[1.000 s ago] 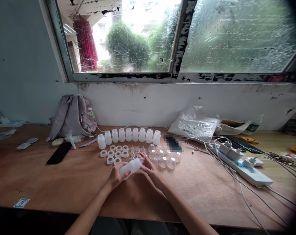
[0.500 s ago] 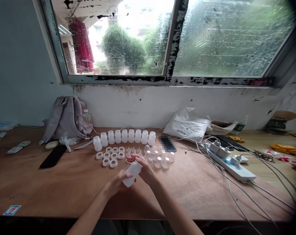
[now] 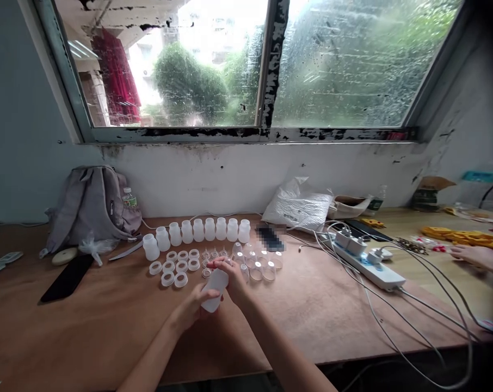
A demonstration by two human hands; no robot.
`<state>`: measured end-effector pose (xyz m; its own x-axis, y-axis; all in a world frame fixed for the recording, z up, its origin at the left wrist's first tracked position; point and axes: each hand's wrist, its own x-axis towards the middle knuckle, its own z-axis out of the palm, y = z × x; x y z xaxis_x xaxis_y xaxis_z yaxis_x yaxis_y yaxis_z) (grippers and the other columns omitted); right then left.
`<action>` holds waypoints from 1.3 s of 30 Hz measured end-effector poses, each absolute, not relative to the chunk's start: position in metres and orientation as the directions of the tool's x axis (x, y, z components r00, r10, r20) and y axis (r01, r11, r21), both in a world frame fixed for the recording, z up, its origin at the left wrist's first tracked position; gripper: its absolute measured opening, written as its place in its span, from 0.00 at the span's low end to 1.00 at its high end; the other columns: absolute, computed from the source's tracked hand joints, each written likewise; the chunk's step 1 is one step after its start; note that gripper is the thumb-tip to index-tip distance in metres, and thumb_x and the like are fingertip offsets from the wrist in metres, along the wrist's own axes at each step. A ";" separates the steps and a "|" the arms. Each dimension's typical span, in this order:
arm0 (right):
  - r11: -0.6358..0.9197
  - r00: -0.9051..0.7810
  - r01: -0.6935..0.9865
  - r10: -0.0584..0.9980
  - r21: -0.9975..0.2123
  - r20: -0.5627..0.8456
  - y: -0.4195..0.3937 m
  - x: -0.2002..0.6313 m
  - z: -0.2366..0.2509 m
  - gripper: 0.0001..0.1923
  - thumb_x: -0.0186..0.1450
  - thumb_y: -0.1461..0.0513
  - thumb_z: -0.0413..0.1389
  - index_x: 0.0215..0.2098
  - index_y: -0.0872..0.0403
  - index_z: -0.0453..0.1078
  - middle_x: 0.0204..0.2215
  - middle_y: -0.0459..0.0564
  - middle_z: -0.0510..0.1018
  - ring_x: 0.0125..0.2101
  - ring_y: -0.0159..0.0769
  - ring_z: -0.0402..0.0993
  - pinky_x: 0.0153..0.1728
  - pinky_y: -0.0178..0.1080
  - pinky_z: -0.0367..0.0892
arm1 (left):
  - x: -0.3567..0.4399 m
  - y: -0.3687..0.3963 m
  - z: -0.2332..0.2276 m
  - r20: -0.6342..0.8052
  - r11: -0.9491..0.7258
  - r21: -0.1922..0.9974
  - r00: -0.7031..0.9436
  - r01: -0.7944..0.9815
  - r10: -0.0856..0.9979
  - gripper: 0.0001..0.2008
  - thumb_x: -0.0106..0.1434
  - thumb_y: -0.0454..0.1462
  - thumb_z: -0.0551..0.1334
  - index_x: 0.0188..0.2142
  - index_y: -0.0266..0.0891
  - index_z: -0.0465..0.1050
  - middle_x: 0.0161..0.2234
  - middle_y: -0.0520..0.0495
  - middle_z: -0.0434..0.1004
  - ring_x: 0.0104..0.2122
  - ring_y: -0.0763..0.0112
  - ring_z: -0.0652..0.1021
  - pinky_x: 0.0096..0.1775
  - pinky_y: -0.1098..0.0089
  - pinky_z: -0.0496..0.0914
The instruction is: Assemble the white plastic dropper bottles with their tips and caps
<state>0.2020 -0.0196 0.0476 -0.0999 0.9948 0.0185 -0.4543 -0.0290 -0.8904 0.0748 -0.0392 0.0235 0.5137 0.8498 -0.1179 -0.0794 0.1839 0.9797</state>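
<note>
Both hands close on one white bottle (image 3: 215, 283), held tilted just in front of the row of bottles (image 3: 197, 232): the left hand (image 3: 196, 306) grips its base, the right hand (image 3: 233, 279) pinches its top. White rings (image 3: 173, 267) lie left of it.

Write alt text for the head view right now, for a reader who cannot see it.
The left hand grips a white plastic bottle above a wooden table while the right hand works at its top. Behind stand a row of bottles, white rings and clear caps; a backpack sits left.
</note>
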 end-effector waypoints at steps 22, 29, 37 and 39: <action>0.368 0.122 0.513 0.863 -0.775 0.491 -0.003 0.321 0.041 0.12 0.59 0.55 0.49 0.35 0.54 0.67 0.34 0.54 0.72 0.34 0.39 0.70 0.34 0.42 0.66 | 0.084 0.001 -0.001 0.563 -0.646 0.573 0.330 0.505 0.757 0.23 0.53 0.42 0.59 0.47 0.41 0.58 0.38 0.46 0.73 0.37 0.65 0.75 0.36 0.68 0.71; 0.224 0.257 0.745 0.773 -0.629 0.580 0.023 0.397 -0.012 0.19 0.56 0.55 0.48 0.44 0.54 0.63 0.43 0.57 0.69 0.46 0.46 0.64 0.47 0.50 0.58 | 0.082 -0.001 -0.002 0.538 -0.649 0.572 0.368 0.501 0.758 0.21 0.52 0.44 0.59 0.45 0.42 0.57 0.37 0.47 0.73 0.36 0.65 0.75 0.35 0.68 0.71; 0.161 0.464 0.551 0.757 -0.819 0.461 0.013 0.391 -0.014 0.23 0.52 0.53 0.54 0.43 0.55 0.61 0.37 0.56 0.72 0.38 0.44 0.69 0.39 0.46 0.64 | 0.082 -0.003 -0.004 0.499 -0.605 0.554 0.353 0.572 0.791 0.21 0.52 0.44 0.58 0.44 0.42 0.57 0.37 0.46 0.73 0.37 0.62 0.75 0.36 0.66 0.70; 0.204 0.532 0.498 0.695 -0.843 0.483 0.003 0.378 0.002 0.24 0.52 0.52 0.56 0.44 0.55 0.60 0.35 0.55 0.73 0.35 0.42 0.70 0.38 0.46 0.64 | 0.082 -0.005 -0.003 0.494 -0.611 0.532 0.371 0.586 0.787 0.21 0.52 0.45 0.58 0.45 0.42 0.58 0.37 0.45 0.73 0.36 0.62 0.76 0.34 0.66 0.70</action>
<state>0.3778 0.0029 0.0016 0.5324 0.6949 0.4834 0.4985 0.2042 -0.8425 0.0818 -0.0054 -0.0032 0.3707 0.7865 0.4939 0.5864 -0.6106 0.5322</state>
